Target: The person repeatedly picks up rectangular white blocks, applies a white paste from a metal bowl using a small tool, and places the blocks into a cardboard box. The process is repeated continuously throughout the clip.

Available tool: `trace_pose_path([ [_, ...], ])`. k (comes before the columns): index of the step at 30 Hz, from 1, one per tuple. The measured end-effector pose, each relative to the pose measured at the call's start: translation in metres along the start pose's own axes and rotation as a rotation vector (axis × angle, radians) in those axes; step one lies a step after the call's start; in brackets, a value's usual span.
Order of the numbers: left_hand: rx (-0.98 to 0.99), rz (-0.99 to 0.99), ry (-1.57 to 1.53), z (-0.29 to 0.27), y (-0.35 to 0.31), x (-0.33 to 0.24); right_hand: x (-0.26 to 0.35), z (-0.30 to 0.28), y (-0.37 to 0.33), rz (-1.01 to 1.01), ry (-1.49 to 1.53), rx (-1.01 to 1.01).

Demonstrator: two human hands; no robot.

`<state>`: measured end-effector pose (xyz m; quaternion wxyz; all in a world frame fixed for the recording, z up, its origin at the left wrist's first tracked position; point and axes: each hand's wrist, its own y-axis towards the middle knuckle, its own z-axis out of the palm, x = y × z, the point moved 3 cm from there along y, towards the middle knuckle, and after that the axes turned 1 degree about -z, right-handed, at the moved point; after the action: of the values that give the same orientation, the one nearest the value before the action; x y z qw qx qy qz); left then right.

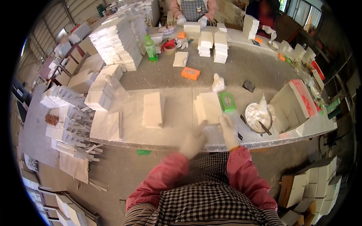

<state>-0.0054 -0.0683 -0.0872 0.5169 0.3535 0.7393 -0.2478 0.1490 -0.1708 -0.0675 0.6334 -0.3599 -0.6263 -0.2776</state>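
Observation:
Both my hands wear pale work gloves. My left hand (pixel 194 140) is smeared by motion over the table's front edge, just below a small stack of white tiles (pixel 208 108); its fingers are not clear. At the near right corner of that stack is my right hand (pixel 229 132), its fingers drawn together. Whatever they grip is hidden. A green packet (pixel 227 102) lies right beside the stack. Another stack of white tiles (pixel 153 110) sits to the left. On the right, a metal bowl (pixel 258 124) holds white material, a white nozzle bottle (pixel 263 104) and a dark-handled tool (pixel 265 128).
An open carton (pixel 290 107) stands right of the bowl. Tall tile piles (pixel 117 43) rise at the back left, near a green bottle (pixel 151 49). An orange packet (pixel 190 74) and a crumpled white cloth (pixel 218 83) lie midway. A gloved co-worker (pixel 193 13) stands opposite.

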Motion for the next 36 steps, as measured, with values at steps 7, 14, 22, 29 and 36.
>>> trace_pose_path([
  [7,-0.007,-0.120,-0.244,0.002,-0.007,-0.022,-0.001,-0.015,0.011,0.146,0.104,0.120],
  [14,-0.114,-0.148,-0.393,-0.015,-0.006,-0.011,0.009,-0.013,-0.009,0.018,0.063,0.077],
  [22,-0.139,-0.232,-0.674,-0.021,0.003,0.011,0.017,0.015,-0.087,-0.029,0.024,0.140],
  [29,-0.314,-0.507,-0.905,-0.032,-0.010,-0.012,0.023,0.026,-0.103,-0.171,-0.221,0.374],
  [36,-0.314,-0.470,-0.965,-0.028,-0.014,-0.010,0.033,0.022,-0.089,-0.076,-0.304,0.390],
])
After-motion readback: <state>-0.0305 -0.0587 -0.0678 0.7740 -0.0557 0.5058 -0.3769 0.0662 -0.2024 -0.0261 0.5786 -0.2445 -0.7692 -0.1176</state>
